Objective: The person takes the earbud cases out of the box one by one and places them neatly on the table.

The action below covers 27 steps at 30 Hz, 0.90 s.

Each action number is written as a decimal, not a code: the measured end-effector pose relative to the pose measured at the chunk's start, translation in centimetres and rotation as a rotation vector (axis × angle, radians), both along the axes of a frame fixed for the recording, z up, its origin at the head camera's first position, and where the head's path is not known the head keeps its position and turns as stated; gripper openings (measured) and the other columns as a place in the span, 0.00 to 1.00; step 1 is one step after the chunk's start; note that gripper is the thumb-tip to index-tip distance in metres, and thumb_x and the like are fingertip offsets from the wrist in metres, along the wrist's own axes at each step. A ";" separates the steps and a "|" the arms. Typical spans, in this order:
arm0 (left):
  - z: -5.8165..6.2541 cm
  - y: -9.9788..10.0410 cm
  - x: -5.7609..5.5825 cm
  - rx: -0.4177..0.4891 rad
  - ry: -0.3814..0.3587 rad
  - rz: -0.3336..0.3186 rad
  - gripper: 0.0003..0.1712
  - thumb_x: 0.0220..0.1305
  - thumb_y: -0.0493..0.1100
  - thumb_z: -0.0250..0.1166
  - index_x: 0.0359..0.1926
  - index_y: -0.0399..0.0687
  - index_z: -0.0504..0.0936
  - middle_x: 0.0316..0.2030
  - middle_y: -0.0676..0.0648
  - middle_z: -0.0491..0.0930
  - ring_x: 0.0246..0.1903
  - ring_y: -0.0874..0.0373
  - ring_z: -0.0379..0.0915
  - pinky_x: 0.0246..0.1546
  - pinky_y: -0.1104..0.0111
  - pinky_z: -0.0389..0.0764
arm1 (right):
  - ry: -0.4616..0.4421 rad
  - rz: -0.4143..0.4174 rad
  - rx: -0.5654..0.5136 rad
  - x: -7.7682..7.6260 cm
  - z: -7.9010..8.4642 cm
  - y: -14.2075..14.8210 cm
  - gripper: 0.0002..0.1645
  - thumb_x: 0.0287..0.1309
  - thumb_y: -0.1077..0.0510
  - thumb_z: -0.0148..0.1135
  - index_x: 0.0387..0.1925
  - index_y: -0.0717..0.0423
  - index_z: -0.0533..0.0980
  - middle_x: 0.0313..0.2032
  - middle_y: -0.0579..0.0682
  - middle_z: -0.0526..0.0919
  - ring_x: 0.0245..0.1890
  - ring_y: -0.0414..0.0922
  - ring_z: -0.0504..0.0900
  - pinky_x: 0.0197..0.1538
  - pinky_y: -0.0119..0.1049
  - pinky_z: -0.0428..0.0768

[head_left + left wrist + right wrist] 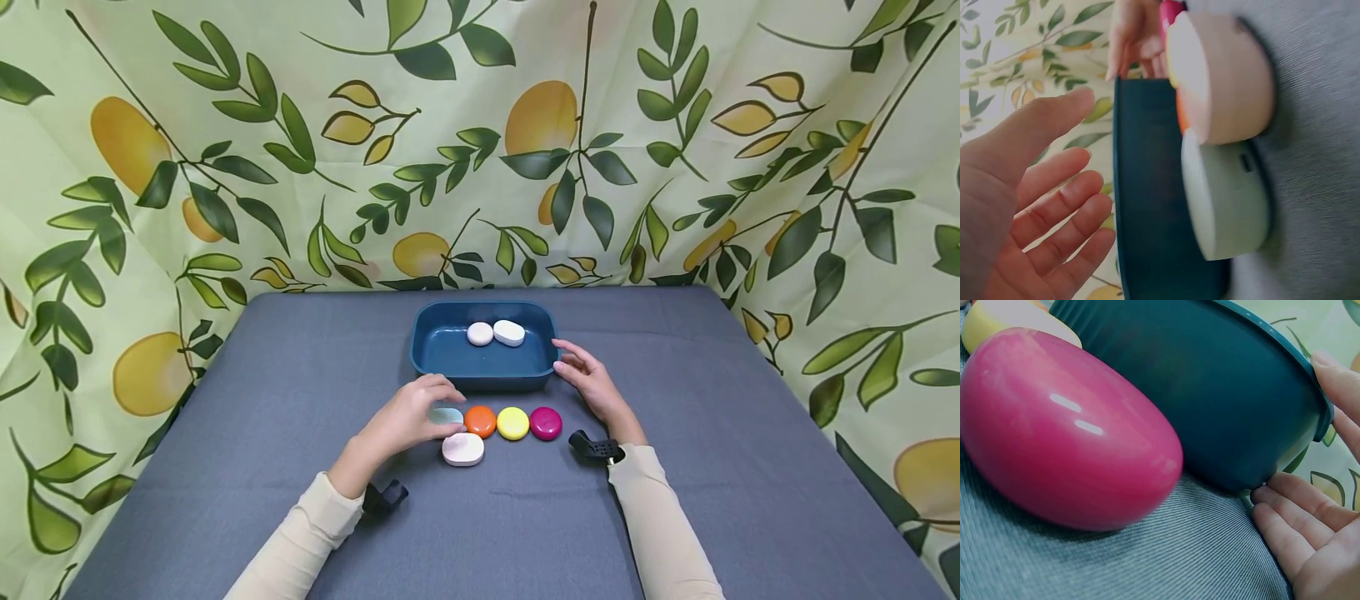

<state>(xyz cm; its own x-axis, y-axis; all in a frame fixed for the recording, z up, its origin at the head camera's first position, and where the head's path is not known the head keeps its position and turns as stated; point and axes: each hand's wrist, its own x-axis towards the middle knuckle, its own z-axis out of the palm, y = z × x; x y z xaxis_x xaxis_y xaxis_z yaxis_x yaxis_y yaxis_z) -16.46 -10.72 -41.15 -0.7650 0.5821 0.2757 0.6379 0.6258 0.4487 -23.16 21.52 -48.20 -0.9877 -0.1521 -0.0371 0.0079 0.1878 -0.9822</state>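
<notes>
While a smooth, pale blue-green oval block [447,416] lies on the grey cloth [525,521] at the left end of the row, the left hand [408,417] hovers over it, clearly the nearer hand. Its thumb and fingers are spread apart and hold nothing; the left wrist view shows a gap to the block. The block's long axis runs left to right, roughly parallel to the dark teal, rounded rectangular plastic-looking tray [495,383] beyond, with a pinkish-white oval block [462,450] just on the person's side. The right hand [592,387], fingers fairly straight, touches the tray's right end, gripping nothing.
</notes>
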 end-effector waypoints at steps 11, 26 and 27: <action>0.2 1.0 -3.6 0.168 -0.040 0.046 0.18 0.52 0.42 0.74 0.43 0.40 0.84 0.39 0.41 0.84 0.39 0.52 0.79 0.45 0.57 0.83 | -0.020 -0.002 0.002 0.5 1.0 -0.4 0.30 0.68 0.56 0.53 0.70 0.53 0.61 0.63 0.67 0.70 0.52 0.41 0.72 0.63 0.42 0.70; 0.1 2.4 -7.5 0.202 -0.162 0.124 0.20 0.56 0.42 0.71 0.47 0.34 0.82 0.41 0.36 0.83 0.42 0.45 0.78 0.50 0.53 0.81 | -0.028 0.001 -0.002 1.4 2.2 -0.8 0.31 0.68 0.55 0.54 0.70 0.54 0.61 0.63 0.67 0.69 0.54 0.45 0.72 0.66 0.45 0.69; 0.2 2.6 -7.8 0.204 -0.160 0.128 0.20 0.56 0.42 0.71 0.47 0.33 0.82 0.41 0.36 0.83 0.42 0.44 0.78 0.50 0.53 0.81 | -0.028 0.000 0.000 1.4 2.3 -0.7 0.31 0.68 0.55 0.54 0.70 0.54 0.61 0.63 0.68 0.69 0.54 0.45 0.72 0.66 0.45 0.69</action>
<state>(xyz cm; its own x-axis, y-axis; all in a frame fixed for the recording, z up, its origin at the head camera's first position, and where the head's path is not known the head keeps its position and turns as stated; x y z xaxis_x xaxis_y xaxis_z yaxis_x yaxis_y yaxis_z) -24.24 -8.15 -40.97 -0.8718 0.4230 0.2470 0.4705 0.5830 0.6624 -21.76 20.78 -45.95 -0.9862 -0.1521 -0.0652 0.0358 0.1883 -0.9815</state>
